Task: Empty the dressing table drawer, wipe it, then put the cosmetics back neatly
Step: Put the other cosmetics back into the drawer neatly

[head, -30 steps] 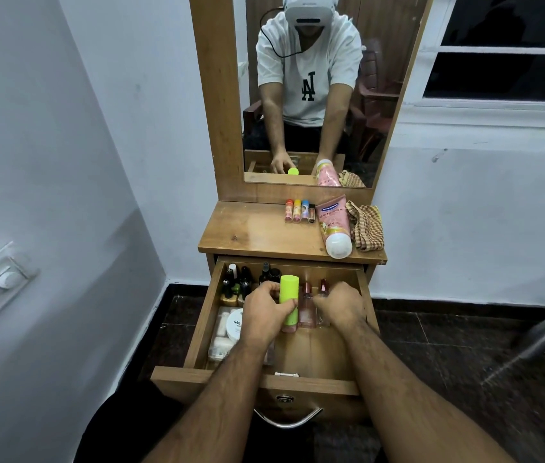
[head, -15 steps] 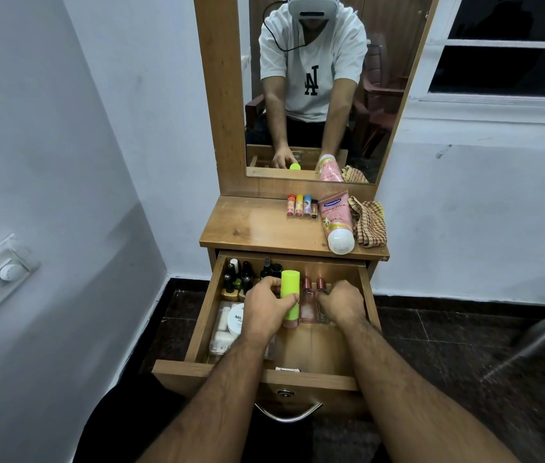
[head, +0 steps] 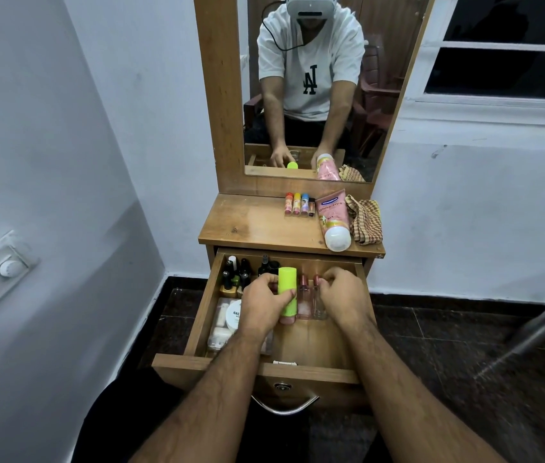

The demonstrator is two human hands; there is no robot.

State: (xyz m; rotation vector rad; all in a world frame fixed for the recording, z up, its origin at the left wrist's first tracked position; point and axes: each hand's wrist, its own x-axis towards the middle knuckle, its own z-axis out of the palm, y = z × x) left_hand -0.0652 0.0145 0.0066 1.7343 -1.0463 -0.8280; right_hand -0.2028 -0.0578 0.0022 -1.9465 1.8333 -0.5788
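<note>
While upright, green bottle (head: 287, 289) fills left grip (head: 264, 307).

Head camera looks down (close) into drawer (head: 197, 329).

The wooden counter (head: 257, 225) carries, along its back edge toward one o'clock, a row of four small lip balm sticks (head: 299, 204) lying side by side, and just beside them at three o'clock a pink tube (head: 333, 219) lying flat with its white cap toward the front edge, a checked cloth (head: 365, 222) bunched against its right side. Under the counter the open drawer (head: 197, 324) holds dark nail polish bottles (head: 237, 274) at eleven o'clock, a white jar (head: 234, 315) on a clear box (head: 220, 330) at nine, and a lime-capped bottle (head: 287, 292) with two clear pink bottles (head: 311, 300) near twelve.
</note>
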